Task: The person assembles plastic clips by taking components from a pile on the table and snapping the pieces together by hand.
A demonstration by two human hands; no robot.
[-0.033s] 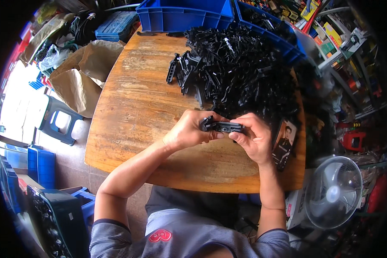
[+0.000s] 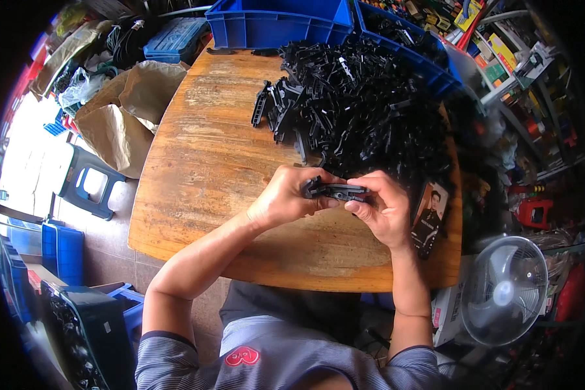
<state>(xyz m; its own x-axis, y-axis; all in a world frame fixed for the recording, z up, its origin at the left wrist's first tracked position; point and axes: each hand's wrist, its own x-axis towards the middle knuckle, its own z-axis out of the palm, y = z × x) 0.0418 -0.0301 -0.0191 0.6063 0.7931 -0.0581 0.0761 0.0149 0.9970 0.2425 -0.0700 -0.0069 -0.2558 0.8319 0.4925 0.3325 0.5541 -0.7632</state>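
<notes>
Over the near middle of the wooden table (image 2: 195, 149), a long, narrow black plastic part (image 2: 337, 190) is held up between my two hands. My left hand (image 2: 294, 192) grips its left end, where a chunky knob-like piece sticks up. The fingers and thumb of my right hand (image 2: 385, 207) pinch the opposite end. Just beyond my hands lies a big pile of similar black plastic parts (image 2: 364, 104). The fingers cover some of the held part, so its exact kind cannot be made out.
Blue plastic bins (image 2: 279, 29) stand along the table's far edge. A flat dark item with a person's picture (image 2: 430, 211) lies right of my right hand. A fan (image 2: 502, 292) stands at the right, a grey stool (image 2: 88, 181) and brown paper bags (image 2: 114, 133) at the left.
The black plastic part has tilted slightly between my fingers, and my right thumb has shifted a little. Both arms have stayed in place.
</notes>
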